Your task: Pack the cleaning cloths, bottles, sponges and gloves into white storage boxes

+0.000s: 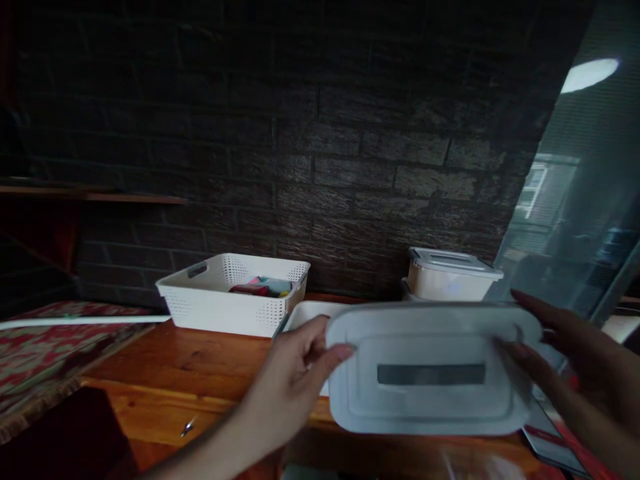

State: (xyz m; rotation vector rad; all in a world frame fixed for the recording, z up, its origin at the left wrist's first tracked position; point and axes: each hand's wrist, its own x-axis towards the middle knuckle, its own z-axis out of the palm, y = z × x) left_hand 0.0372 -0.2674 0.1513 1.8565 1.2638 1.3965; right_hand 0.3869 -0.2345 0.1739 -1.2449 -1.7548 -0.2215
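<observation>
A pale grey-white plastic box lid [430, 410] with a dark rectangular strip in its middle is held upright before me. My left hand [300, 373] pinches its left edge, the thumb on the near face and the fingers curled behind. At the right end my right hand [575, 363] grips the lid, with thumb in front and fingers at the edge, slightly blurred. Partly hidden behind the lid stands a white plastic container [315, 310] on the wooden table [215, 360].
A white perforated basket [220, 308] with several coloured items stands at the back left. A lidded storage box [450, 277] sits back right, by a glass pane [565, 220]. A dark flat device [555, 433] lies lower right. The dark brick wall [300, 133] rises behind.
</observation>
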